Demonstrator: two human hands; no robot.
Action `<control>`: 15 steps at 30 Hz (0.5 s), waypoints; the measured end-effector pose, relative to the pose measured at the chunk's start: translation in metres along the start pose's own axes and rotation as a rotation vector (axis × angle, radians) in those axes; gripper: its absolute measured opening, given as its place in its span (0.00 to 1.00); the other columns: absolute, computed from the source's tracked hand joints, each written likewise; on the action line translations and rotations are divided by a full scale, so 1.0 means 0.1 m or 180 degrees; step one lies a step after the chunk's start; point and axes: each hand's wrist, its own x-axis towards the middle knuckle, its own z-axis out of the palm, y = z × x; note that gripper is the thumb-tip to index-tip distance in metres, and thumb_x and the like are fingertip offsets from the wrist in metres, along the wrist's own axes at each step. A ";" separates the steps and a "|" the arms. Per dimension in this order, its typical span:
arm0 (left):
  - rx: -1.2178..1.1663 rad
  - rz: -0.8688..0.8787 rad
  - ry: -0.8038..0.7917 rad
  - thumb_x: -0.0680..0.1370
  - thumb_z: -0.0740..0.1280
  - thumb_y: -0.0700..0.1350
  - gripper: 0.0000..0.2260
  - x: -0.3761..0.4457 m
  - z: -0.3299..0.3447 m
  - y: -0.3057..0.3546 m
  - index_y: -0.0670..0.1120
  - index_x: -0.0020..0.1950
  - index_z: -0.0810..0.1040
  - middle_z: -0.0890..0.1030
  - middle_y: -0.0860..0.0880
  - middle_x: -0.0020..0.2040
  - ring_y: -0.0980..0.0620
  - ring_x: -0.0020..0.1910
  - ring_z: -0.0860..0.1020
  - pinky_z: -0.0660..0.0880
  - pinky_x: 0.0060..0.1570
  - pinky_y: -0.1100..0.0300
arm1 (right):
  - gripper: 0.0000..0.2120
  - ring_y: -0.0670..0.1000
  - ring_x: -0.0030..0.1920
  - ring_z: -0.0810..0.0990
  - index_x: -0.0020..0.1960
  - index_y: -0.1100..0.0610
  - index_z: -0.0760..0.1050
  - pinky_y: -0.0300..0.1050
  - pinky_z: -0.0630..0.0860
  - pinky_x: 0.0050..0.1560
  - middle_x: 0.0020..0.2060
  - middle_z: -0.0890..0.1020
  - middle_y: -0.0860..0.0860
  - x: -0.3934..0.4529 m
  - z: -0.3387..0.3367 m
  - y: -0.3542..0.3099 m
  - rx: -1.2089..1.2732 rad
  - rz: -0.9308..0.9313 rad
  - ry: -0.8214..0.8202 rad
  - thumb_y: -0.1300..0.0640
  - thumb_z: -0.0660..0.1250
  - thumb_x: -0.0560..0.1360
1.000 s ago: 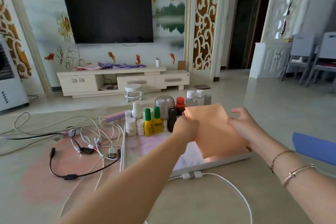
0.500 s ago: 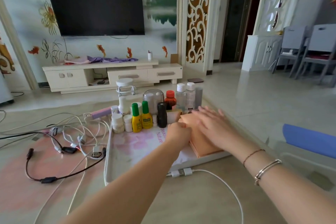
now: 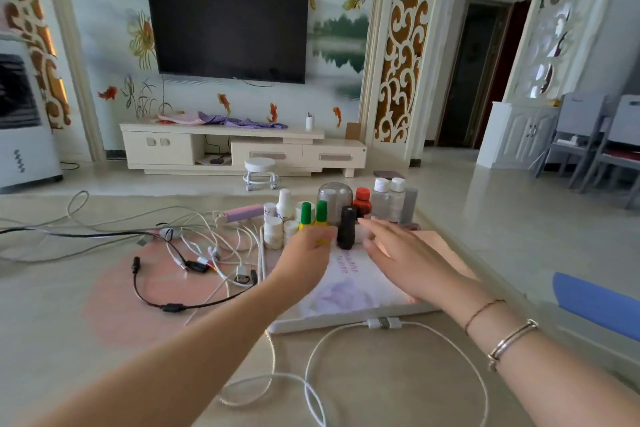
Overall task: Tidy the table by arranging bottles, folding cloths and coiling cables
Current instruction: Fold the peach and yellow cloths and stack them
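Both hands hover over the tray (image 3: 346, 324) near the bottles (image 3: 346, 227): right hand (image 3: 401, 256) spread above the orange cloth (image 3: 446, 253), left hand's (image 3: 304, 258) fingers unclear.

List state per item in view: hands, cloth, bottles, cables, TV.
left hand: fingers loosely curled, holds nothing visible, beside the bottles
right hand: open, fingers straight, over the tray
orange cloth: folded, flat on the tray's right side
black bottle: upright, capped
green-capped bottles: upright, capped
red-capped bottle: upright, capped
white cables: tangled, uncoiled
black cable: loose, uncoiled
TV: off
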 end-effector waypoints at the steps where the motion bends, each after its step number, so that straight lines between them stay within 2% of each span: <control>1: 0.0113 0.0070 0.0121 0.77 0.56 0.33 0.19 -0.09 -0.22 -0.07 0.47 0.61 0.78 0.79 0.48 0.57 0.48 0.50 0.79 0.77 0.51 0.55 | 0.24 0.47 0.76 0.56 0.77 0.45 0.54 0.45 0.56 0.73 0.77 0.57 0.45 -0.02 0.02 -0.20 0.0027 -0.0098 -0.0059 0.44 0.51 0.82; 4: 0.0362 0.0123 0.0495 0.75 0.59 0.33 0.17 -0.43 -0.95 -0.29 0.49 0.55 0.80 0.81 0.47 0.52 0.51 0.38 0.78 0.75 0.41 0.62 | 0.24 0.46 0.75 0.58 0.77 0.45 0.55 0.43 0.57 0.72 0.76 0.58 0.44 -0.05 0.14 -0.87 0.0085 -0.0504 -0.0169 0.45 0.52 0.82; 6: 0.0626 0.0118 0.0702 0.75 0.59 0.33 0.16 -0.67 -1.41 -0.43 0.50 0.53 0.80 0.82 0.47 0.49 0.55 0.35 0.74 0.74 0.39 0.64 | 0.23 0.46 0.74 0.61 0.76 0.47 0.57 0.41 0.60 0.69 0.75 0.61 0.44 -0.06 0.27 -1.28 0.0139 -0.0730 -0.0171 0.46 0.53 0.82; 8: 0.0945 0.0060 0.0929 0.74 0.60 0.33 0.16 -0.98 -1.93 -0.57 0.50 0.52 0.80 0.81 0.48 0.46 0.55 0.34 0.73 0.68 0.30 0.72 | 0.23 0.46 0.73 0.62 0.76 0.48 0.58 0.39 0.61 0.67 0.74 0.64 0.44 -0.02 0.46 -1.74 0.0158 -0.0946 -0.0234 0.46 0.53 0.82; 9: 0.1062 0.0046 0.1018 0.74 0.60 0.32 0.16 -1.12 -2.16 -0.64 0.49 0.52 0.80 0.81 0.48 0.47 0.55 0.36 0.74 0.66 0.29 0.74 | 0.23 0.47 0.73 0.63 0.75 0.48 0.59 0.40 0.61 0.67 0.73 0.64 0.44 0.00 0.56 -1.93 0.0205 -0.1039 -0.0282 0.46 0.54 0.82; 10: 0.1179 0.0036 0.1164 0.74 0.60 0.32 0.15 -1.33 -2.46 -0.71 0.47 0.52 0.80 0.80 0.48 0.49 0.55 0.38 0.74 0.66 0.31 0.75 | 0.23 0.47 0.73 0.62 0.75 0.47 0.60 0.42 0.60 0.69 0.73 0.64 0.43 0.03 0.70 -2.23 0.0281 -0.1183 -0.0342 0.45 0.54 0.82; 12: 0.1460 0.0037 0.1444 0.75 0.62 0.33 0.13 -1.63 -2.91 -0.86 0.47 0.52 0.80 0.79 0.50 0.53 0.53 0.47 0.76 0.67 0.41 0.71 | 0.23 0.48 0.73 0.63 0.74 0.47 0.61 0.44 0.61 0.70 0.74 0.63 0.44 0.07 0.91 -2.64 0.0388 -0.1355 -0.0436 0.43 0.54 0.81; 15: 0.2255 -0.0193 0.1888 0.74 0.67 0.40 0.13 -2.15 -3.63 -1.10 0.49 0.58 0.78 0.75 0.51 0.59 0.49 0.58 0.72 0.67 0.56 0.61 | 0.22 0.48 0.68 0.68 0.74 0.48 0.61 0.36 0.62 0.54 0.68 0.69 0.48 0.11 1.20 -3.37 0.0528 -0.1500 -0.0713 0.44 0.54 0.81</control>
